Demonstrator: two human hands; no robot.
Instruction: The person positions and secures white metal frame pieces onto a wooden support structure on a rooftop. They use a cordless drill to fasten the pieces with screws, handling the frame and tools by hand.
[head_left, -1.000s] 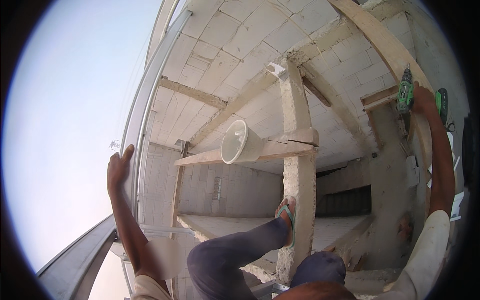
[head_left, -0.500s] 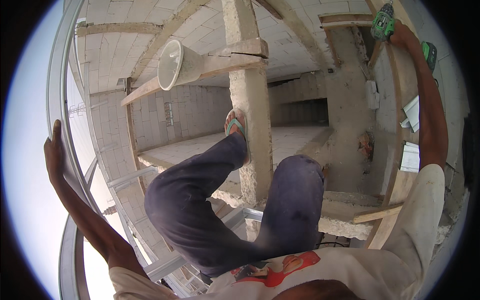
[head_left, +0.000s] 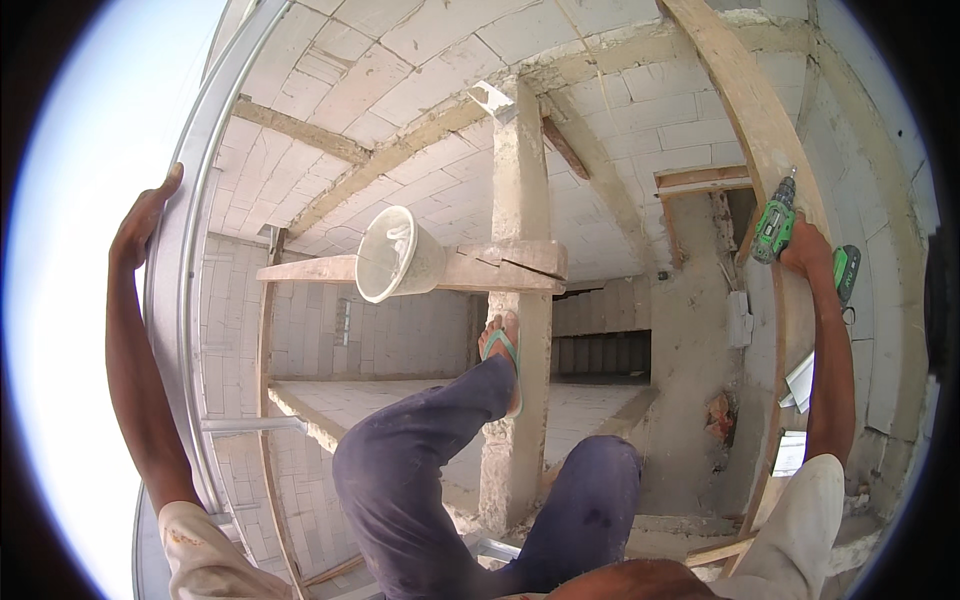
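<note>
My left hand (head_left: 145,220) is closed on a long silver metal channel (head_left: 190,280) that runs up the left side beside open sky. At the right, my right hand (head_left: 802,245) grips a green cordless drill (head_left: 775,225), its bit pointing upward over a wooden plank (head_left: 735,80); the drill's battery sticks out beside my wrist. My sandalled foot (head_left: 500,345) rests on a rough concrete beam (head_left: 515,430), with my knees bent.
A white bucket (head_left: 395,255) sits on a cross board (head_left: 310,270) over the beam. A block wall (head_left: 620,140) and a dark opening with steps (head_left: 600,355) lie below. White offcuts (head_left: 795,385) rest along the right plank. A silver crossbar (head_left: 250,423) extends from the left channel.
My left hand has moved further up the metal channel. My right hand still holds the drill. The whole view has shifted with my head, up and then back down.
</note>
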